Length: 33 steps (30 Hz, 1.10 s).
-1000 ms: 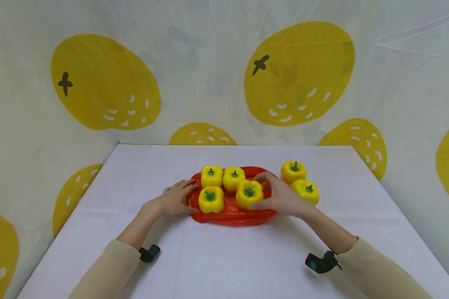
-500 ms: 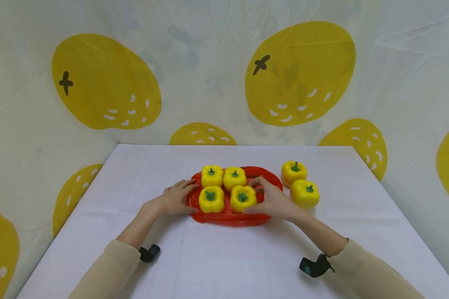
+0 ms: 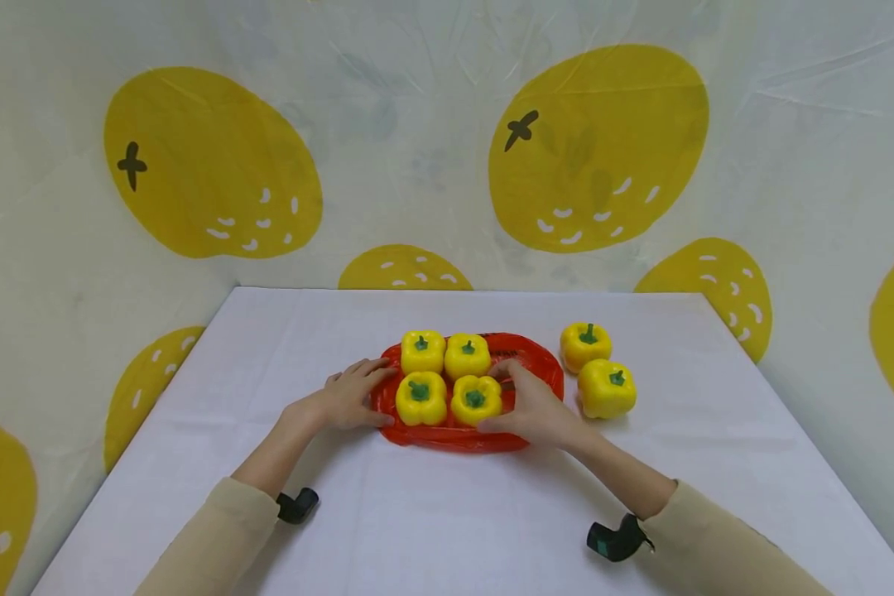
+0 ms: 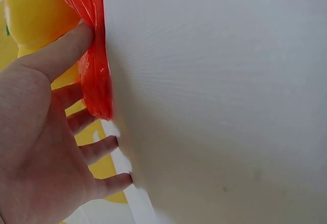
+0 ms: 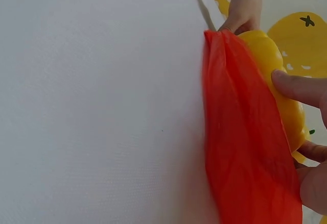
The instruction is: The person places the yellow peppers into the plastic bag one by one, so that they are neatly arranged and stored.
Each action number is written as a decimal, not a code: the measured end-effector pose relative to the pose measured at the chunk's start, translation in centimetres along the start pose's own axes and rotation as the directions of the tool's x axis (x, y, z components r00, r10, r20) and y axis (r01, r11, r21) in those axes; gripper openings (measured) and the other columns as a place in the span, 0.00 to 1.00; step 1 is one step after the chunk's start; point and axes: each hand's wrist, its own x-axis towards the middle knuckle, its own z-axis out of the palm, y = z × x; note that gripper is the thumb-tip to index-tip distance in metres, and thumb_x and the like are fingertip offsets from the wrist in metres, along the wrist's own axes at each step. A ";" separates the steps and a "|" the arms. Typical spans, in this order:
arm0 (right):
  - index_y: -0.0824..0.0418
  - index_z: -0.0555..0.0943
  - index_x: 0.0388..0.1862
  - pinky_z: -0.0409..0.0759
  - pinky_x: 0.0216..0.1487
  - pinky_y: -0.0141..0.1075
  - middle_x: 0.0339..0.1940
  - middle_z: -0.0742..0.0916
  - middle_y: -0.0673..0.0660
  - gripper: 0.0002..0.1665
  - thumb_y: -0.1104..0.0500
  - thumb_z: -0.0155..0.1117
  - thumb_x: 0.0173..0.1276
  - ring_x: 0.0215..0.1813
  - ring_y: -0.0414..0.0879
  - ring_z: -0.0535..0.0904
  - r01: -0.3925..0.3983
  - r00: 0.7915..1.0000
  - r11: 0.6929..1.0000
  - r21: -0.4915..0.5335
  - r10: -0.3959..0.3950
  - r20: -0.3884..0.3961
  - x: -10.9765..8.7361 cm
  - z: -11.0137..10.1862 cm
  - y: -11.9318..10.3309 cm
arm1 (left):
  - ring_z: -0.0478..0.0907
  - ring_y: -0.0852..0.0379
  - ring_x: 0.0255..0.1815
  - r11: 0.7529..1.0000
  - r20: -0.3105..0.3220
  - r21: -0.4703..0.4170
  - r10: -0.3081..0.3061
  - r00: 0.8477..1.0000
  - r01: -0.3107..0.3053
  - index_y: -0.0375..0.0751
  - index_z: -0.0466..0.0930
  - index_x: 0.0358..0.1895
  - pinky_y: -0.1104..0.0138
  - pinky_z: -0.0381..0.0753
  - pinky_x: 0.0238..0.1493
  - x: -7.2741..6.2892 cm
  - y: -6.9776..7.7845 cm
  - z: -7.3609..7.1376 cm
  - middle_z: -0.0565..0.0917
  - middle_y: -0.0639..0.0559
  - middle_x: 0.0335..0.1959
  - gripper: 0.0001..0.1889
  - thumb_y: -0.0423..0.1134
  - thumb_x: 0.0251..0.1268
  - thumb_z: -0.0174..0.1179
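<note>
Several yellow bell peppers sit inside a red plastic bag [image 3: 544,368] spread on the table, stems up. My right hand [image 3: 532,406] holds the front right bell pepper [image 3: 477,401] between thumb and fingers, close beside the front left bell pepper [image 3: 420,397]. In the right wrist view, the thumb [image 5: 299,87] lies on its yellow side above the bag's red rim. My left hand [image 3: 352,396] rests at the bag's left end, fingers spread. The left wrist view has its thumb [image 4: 69,48] against the red plastic [image 4: 95,81], other fingertips reaching past the bag's end.
Two more bell peppers, one farther back [image 3: 585,348] and one nearer [image 3: 607,389], stand on the white tablecloth [image 3: 432,530] right of the bag. A curtain [image 3: 410,124] printed with large yellow fruit rises behind the table.
My right hand has moved left and slightly toward me with the bell pepper, bringing it nearer the front left one. The left hand has stayed in place.
</note>
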 end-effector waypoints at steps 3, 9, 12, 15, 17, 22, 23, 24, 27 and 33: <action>0.59 0.70 0.66 0.80 0.61 0.49 0.60 0.79 0.54 0.44 0.53 0.84 0.55 0.64 0.51 0.74 0.019 1.000 1.000 -0.001 -0.019 -0.023 0.0 0.2 0.1 | 0.48 0.34 0.81 1.000 0.004 0.003 0.002 1.000 -0.002 0.48 0.61 0.80 0.30 0.48 0.72 0.3 0.1 -0.1 0.56 0.41 0.82 0.45 0.54 0.62 0.71; 0.59 0.71 0.66 0.80 0.62 0.49 0.60 0.79 0.54 0.45 0.53 0.85 0.54 0.63 0.50 0.75 0.055 0.997 0.998 -0.011 -0.056 -0.049 0.1 0.8 0.0 | 0.47 0.34 0.81 1.000 0.001 -0.005 0.001 1.000 -0.001 0.47 0.61 0.80 0.29 0.47 0.72 0.0 0.0 -0.1 0.57 0.41 0.81 0.45 0.54 0.63 0.71; 0.59 0.70 0.67 0.79 0.63 0.49 0.60 0.79 0.54 0.45 0.53 0.85 0.54 0.63 0.50 0.74 0.062 0.997 0.998 -0.017 -0.063 -0.049 0.0 0.9 -0.1 | 0.47 0.34 0.81 1.000 -0.001 -0.004 -0.007 1.000 0.007 0.48 0.61 0.80 0.30 0.47 0.72 -0.1 0.1 -0.2 0.57 0.41 0.81 0.45 0.53 0.62 0.71; 0.58 0.71 0.68 0.79 0.63 0.49 0.61 0.79 0.53 0.46 0.51 0.85 0.54 0.64 0.51 0.74 0.046 0.998 0.999 -0.014 -0.047 -0.051 -0.1 0.7 -0.1 | 0.48 0.33 0.80 1.000 -0.007 -0.004 0.007 1.000 -0.007 0.46 0.61 0.80 0.29 0.47 0.72 -0.1 0.1 -0.2 0.56 0.40 0.81 0.44 0.52 0.63 0.71; 0.58 0.71 0.68 0.80 0.62 0.49 0.61 0.79 0.53 0.46 0.50 0.85 0.54 0.64 0.52 0.75 0.039 0.998 0.999 -0.005 -0.039 -0.044 -0.3 0.5 -0.1 | 0.47 0.33 0.80 1.000 -0.003 -0.003 0.011 1.000 -0.011 0.46 0.61 0.80 0.29 0.47 0.72 -0.1 0.0 -0.2 0.56 0.40 0.81 0.44 0.53 0.63 0.70; 0.61 0.72 0.65 0.83 0.58 0.49 0.60 0.81 0.55 0.44 0.49 0.84 0.56 0.63 0.54 0.76 0.070 0.997 0.997 0.026 -0.069 -0.026 -0.5 -0.7 -0.1 | 0.47 0.33 0.80 1.000 0.001 -0.003 0.011 1.000 -0.011 0.46 0.60 0.80 0.29 0.47 0.72 0.0 -0.1 -0.1 0.56 0.40 0.82 0.45 0.53 0.63 0.70; 0.61 0.72 0.65 0.83 0.57 0.49 0.59 0.81 0.56 0.43 0.49 0.84 0.56 0.63 0.55 0.77 0.082 0.996 0.996 0.025 -0.081 -0.024 -0.6 -1.0 0.0 | 0.47 0.33 0.80 1.000 0.000 -0.003 0.011 1.000 -0.011 0.47 0.61 0.80 0.29 0.47 0.72 0.0 -0.1 -0.1 0.56 0.40 0.82 0.45 0.53 0.63 0.70; 0.61 0.73 0.65 0.83 0.57 0.49 0.60 0.82 0.57 0.43 0.49 0.84 0.57 0.63 0.56 0.77 0.091 0.996 0.996 0.020 -0.091 -0.025 -0.6 -1.3 0.0 | 0.47 0.33 0.80 1.000 -0.001 -0.001 0.012 1.000 -0.012 0.47 0.61 0.80 0.29 0.47 0.72 0.0 -0.2 -0.1 0.56 0.40 0.82 0.45 0.53 0.63 0.70; 0.62 0.74 0.65 0.84 0.55 0.50 0.60 0.83 0.59 0.40 0.51 0.83 0.58 0.62 0.56 0.78 0.114 0.993 0.993 0.005 -0.114 -0.025 -0.8 -2.4 0.1 | 0.48 0.33 0.80 1.000 -0.005 -0.006 0.018 1.000 -0.018 0.48 0.61 0.80 0.29 0.47 0.72 -0.1 -0.2 -0.2 0.56 0.41 0.82 0.45 0.54 0.63 0.71; 0.62 0.78 0.60 0.84 0.56 0.50 0.56 0.85 0.60 0.29 0.57 0.78 0.63 0.60 0.59 0.80 0.138 0.990 0.990 -0.029 -0.139 -0.038 -1.5 -5.3 0.4 | 0.48 0.32 0.80 1.000 -0.002 -0.010 0.027 1.000 -0.027 0.48 0.61 0.80 0.29 0.48 0.71 -0.2 0.0 -0.3 0.56 0.40 0.82 0.44 0.53 0.63 0.71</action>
